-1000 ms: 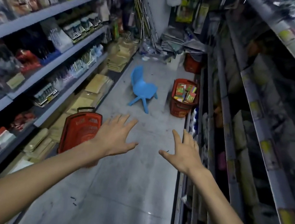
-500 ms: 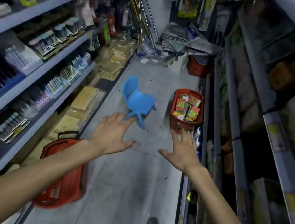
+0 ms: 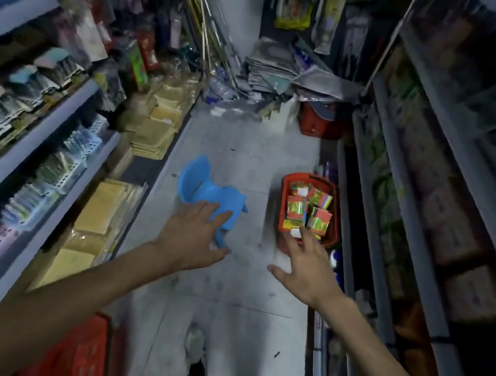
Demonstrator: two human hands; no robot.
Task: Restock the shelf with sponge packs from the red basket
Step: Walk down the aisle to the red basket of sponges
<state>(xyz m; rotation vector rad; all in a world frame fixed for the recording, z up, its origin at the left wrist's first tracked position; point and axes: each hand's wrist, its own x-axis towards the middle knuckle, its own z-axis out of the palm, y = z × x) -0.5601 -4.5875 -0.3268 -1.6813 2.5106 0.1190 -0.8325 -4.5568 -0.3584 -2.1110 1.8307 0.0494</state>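
Observation:
A red basket (image 3: 284, 193) stands on the aisle floor against the right-hand shelving, holding several colourful sponge packs (image 3: 310, 209). My right hand (image 3: 305, 269) is stretched out in front of me with straight, spread fingers; its fingertips overlap the basket's near edge in the picture. My left hand (image 3: 192, 237) is also out with fingers spread, empty, and overlaps a blue chair. Neither hand holds anything. The right shelving (image 3: 405, 241) carries dim, blurred packaged goods.
A small blue plastic chair (image 3: 205, 188) stands mid-aisle left of the basket. A second red basket (image 3: 83, 352) sits at the lower left by the left shelves (image 3: 57, 129). Stacked papers, poles and a red bin (image 3: 316, 121) crowd the aisle's far end. My shoe (image 3: 196, 343) is below.
I have walked forward down the aisle. The basket with sponge packs and the blue chair are now much closer, and the other red basket has slid to the lower left. Both hands stay outstretched.

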